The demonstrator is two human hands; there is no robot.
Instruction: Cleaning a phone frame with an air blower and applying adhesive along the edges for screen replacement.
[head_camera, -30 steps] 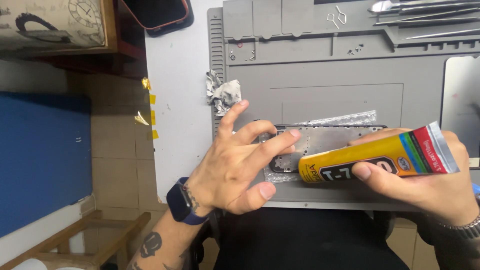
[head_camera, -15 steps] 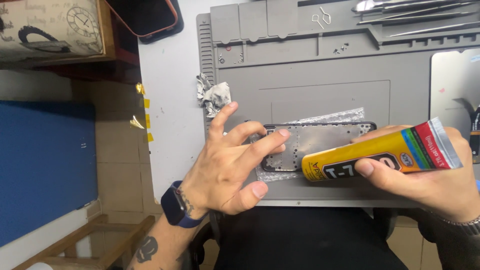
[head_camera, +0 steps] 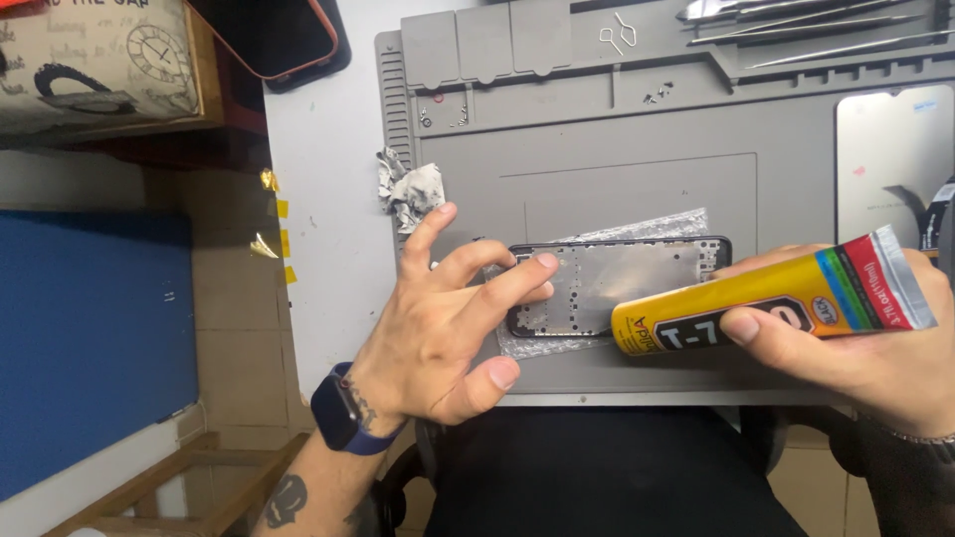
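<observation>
A phone frame [head_camera: 637,278] with a bare metal middle plate lies flat on a clear plastic sheet on the grey work mat [head_camera: 617,149]. My left hand [head_camera: 448,323] rests on the frame's left end, fingers spread and fingertips pressing it down. My right hand [head_camera: 856,343] grips a yellow glue tube [head_camera: 776,303] with a red and green tail. The tube lies nearly level, its nozzle end pointing left over the frame's lower edge. The nozzle tip itself is hard to make out.
A crumpled grey wipe [head_camera: 408,189] lies at the mat's left edge. Metal tools [head_camera: 796,25] and small screws [head_camera: 657,96] sit in the mat's top trays. A phone screen panel [head_camera: 890,159] lies at right. A dark phone in a case [head_camera: 288,40] is at top left.
The view has drifted slightly, shifting the mat and hands left and up in frame. Both hands hold the same pose on the frame and the tube.
</observation>
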